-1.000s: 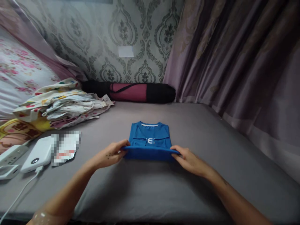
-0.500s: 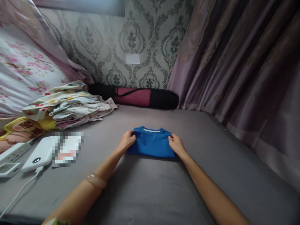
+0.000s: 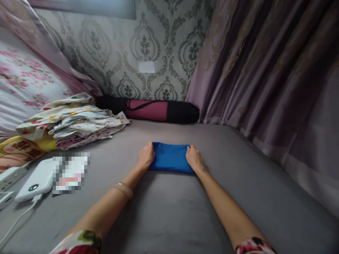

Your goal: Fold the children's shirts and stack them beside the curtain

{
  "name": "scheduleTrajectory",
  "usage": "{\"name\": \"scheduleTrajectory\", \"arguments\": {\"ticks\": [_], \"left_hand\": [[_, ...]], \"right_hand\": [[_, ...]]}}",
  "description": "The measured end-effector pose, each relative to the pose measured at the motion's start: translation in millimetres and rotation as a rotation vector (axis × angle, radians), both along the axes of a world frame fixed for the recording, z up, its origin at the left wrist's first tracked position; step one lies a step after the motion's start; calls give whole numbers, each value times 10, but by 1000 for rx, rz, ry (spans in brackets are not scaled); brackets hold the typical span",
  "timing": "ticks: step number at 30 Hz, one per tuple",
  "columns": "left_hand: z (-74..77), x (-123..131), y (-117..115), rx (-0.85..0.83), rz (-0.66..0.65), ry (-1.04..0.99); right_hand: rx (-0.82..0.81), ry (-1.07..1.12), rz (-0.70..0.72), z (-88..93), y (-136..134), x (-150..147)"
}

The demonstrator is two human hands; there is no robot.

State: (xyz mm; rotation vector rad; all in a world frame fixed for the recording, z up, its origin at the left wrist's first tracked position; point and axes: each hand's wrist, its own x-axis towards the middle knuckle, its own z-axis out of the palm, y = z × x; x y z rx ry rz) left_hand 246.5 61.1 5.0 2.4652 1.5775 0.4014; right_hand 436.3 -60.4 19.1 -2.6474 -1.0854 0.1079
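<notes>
A folded blue shirt [image 3: 171, 158] lies on the grey bed sheet [image 3: 169, 204] in the middle of the head view. My left hand [image 3: 147, 155] is closed on its far left corner, with the fingertips partly hidden. At the far right corner my right hand [image 3: 194, 157] pinches the cloth. The shirt's far edge is drawn nearly straight between both hands, and its collar is out of sight. A pale bangle [image 3: 124, 189] circles my left forearm.
On the left lie a pile of patterned cloths [image 3: 84, 121], a white power bank [image 3: 39, 180] with a cable, and a power strip [image 3: 12, 178]. A black and maroon roll bag [image 3: 148, 110] rests against the wall. Curtains [image 3: 254, 70] hang on the right.
The shirt's collar showed at the far edge before and is now hidden; a plain edge is there instead. Both hands now grip that edge. The view has shifted slightly.
</notes>
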Motion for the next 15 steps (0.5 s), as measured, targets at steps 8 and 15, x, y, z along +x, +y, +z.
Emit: {"name": "scheduleTrajectory", "arguments": {"ticks": [8,15], "left_hand": [[-50,68,46,-21,29,91],[-45,41,144,-96,163,-100]], "right_hand": [[-10,-17,-37,-72,91,31],[30,-5,-119,-133,138,27]]}}
